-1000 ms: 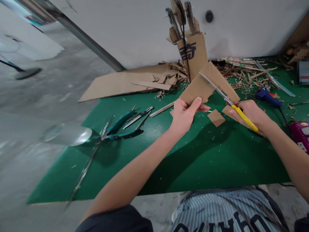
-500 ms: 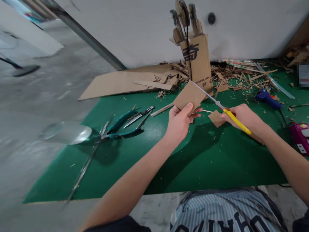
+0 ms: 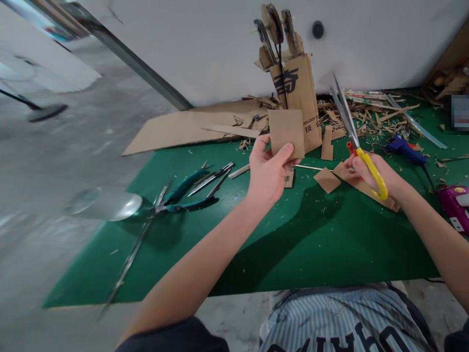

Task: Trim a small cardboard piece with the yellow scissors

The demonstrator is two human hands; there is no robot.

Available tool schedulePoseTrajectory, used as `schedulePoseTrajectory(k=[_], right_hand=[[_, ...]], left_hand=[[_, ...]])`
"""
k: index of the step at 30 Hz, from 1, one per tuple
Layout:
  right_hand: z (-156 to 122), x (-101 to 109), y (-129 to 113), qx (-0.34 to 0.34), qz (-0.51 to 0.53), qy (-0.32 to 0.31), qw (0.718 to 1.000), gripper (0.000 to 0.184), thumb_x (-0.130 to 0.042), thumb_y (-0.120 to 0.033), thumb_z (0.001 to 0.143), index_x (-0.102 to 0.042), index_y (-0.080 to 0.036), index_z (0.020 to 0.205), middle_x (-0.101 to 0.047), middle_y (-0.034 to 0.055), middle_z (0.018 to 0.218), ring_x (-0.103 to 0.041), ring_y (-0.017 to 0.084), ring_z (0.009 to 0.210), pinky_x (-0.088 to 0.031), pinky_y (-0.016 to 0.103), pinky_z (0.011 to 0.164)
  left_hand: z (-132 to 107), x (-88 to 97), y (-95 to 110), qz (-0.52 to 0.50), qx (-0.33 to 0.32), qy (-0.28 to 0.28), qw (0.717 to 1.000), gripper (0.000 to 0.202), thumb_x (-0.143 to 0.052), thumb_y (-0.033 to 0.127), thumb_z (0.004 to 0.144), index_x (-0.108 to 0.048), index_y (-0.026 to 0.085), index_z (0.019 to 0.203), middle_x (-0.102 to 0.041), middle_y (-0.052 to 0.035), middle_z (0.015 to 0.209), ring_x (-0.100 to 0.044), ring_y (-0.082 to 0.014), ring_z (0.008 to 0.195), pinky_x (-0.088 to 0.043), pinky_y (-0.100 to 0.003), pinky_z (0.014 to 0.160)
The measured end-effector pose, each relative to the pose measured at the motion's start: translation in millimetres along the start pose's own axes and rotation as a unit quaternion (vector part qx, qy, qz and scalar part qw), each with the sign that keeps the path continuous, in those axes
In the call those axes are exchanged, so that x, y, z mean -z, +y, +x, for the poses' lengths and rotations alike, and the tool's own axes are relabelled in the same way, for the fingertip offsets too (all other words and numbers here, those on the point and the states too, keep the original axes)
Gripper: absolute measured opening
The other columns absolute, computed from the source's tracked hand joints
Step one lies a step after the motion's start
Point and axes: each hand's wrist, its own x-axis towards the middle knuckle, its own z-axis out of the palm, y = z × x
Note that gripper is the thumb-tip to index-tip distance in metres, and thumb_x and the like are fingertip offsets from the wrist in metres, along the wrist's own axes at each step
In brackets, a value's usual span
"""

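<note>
A: Your left hand (image 3: 269, 171) is pinched on a squarish cardboard piece (image 3: 286, 132), thumb on its near face, fingers behind, holding it upright above the green mat (image 3: 300, 244).

B: And your right hand (image 3: 370, 173)?

A: It is closed on the yellow handles of the scissors (image 3: 353, 132). The blades stand apart and point up and away from you, clear of the card. Your two hands are apart, with the scissors to the right of the held piece and not touching it.

B: What lies under them?

A: Below and between your hands, small cardboard offcuts (image 3: 327, 179) rest on the mat, one narrow strip (image 3: 327, 143) lying near the base of the tall cardboard model (image 3: 295, 93), which stands behind the held piece against the white wall (image 3: 205, 44).

B: Farther out?

A: To your left, green-handled pliers (image 3: 183, 193) lie on the mat, with thin metal tools just beside them. A flat cardboard sheet (image 3: 183, 127) lies at the mat's far edge, and a heap of cardboard shavings (image 3: 373, 115) spreads behind your right hand. A blue glue gun (image 3: 405, 146) lies right of the scissors, and a pink object (image 3: 456, 205) sits at the right edge; I cannot tell what it is.
</note>
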Motion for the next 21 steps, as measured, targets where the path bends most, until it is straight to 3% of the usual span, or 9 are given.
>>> schedulePoseTrajectory(k=[3,7,10,13,16,21], right_hand=[[0.0,1.5,1.1,0.007,0.025,0.023,0.999,0.060,-0.038,-0.071,0.097,-0.062,-0.019,0.079,-0.065,0.0105,0.087,-0.061,0.020,0.076,-0.046,0.031,0.065],[-1.6,1.9,0.2,-0.017,0.031,0.000,0.999,0.056,-0.044,-0.069,0.096,-0.062,-0.017,0.084,-0.065,0.0100,0.093,-0.059,0.017,0.069,-0.043,0.030,0.062],[-5.0,3.2,-4.8,-0.025,0.045,-0.049,0.997,0.053,-0.049,-0.067,0.094,-0.063,-0.017,0.102,-0.067,0.0085,0.094,-0.059,0.017,0.070,-0.043,0.030,0.061],[-7.7,4.3,-11.7,-0.009,0.040,-0.081,0.996,0.055,-0.051,-0.068,0.093,-0.062,-0.016,0.109,-0.069,0.0112,0.103,-0.063,0.022,0.084,-0.046,0.031,0.069],[-8.5,3.3,-15.8,-0.019,0.051,-0.073,0.996,0.059,-0.050,-0.070,0.092,-0.063,-0.016,0.108,-0.070,0.0131,0.107,-0.064,0.024,0.088,-0.047,0.033,0.072],[-8.5,0.8,-14.9,-0.019,0.068,-0.048,0.996,0.059,-0.050,-0.073,0.090,-0.063,-0.017,0.103,-0.070,0.0101,0.095,-0.062,0.021,0.077,-0.047,0.032,0.067]], left_hand=[[9.8,-13.1,9.2,-0.004,0.008,-0.019,1.000,0.045,-0.088,0.040,0.069,-0.060,0.026,0.102,-0.075,-0.0043,0.116,-0.074,-0.0218,0.101,-0.062,-0.031,0.078],[17.0,-28.7,14.7,-0.010,-0.013,-0.023,1.000,0.045,-0.086,0.046,0.073,-0.062,0.024,0.105,-0.073,-0.0068,0.122,-0.071,-0.0252,0.114,-0.062,-0.031,0.082],[18.5,-32.4,11.8,-0.027,-0.023,-0.005,0.999,0.045,-0.087,0.046,0.073,-0.062,0.024,0.104,-0.073,-0.0059,0.122,-0.071,-0.0248,0.116,-0.062,-0.031,0.083],[19.2,-31.2,8.5,-0.036,-0.022,0.000,0.999,0.045,-0.088,0.045,0.071,-0.062,0.025,0.102,-0.073,-0.0040,0.121,-0.071,-0.0235,0.116,-0.063,-0.033,0.088],[18.6,-30.3,7.7,-0.028,-0.019,-0.019,0.999,0.045,-0.089,0.045,0.070,-0.062,0.024,0.099,-0.074,-0.0035,0.117,-0.072,-0.0234,0.113,-0.064,-0.035,0.089],[14.5,-31.9,7.5,-0.003,-0.020,-0.042,0.999,0.049,-0.089,0.050,0.069,-0.063,0.024,0.102,-0.074,-0.0047,0.112,-0.074,-0.0266,0.109,-0.065,-0.037,0.084]])
